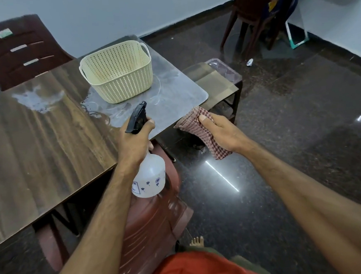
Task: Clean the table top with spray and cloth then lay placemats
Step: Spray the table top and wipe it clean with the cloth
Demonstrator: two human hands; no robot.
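Wet wooden table [37, 147] with cream basket [118, 73]; left hand [133, 143] clamped around spray bottle [149, 175], right hand [222, 134] around cloth [195, 123].

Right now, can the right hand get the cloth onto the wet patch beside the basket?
Probably yes. The right hand holds the cloth just off the table corner; nothing lies between it and the wet patch beside the basket.

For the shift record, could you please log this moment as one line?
left hand: holds sprayer | right hand: holds cloth | table: wet patches | basket: on table
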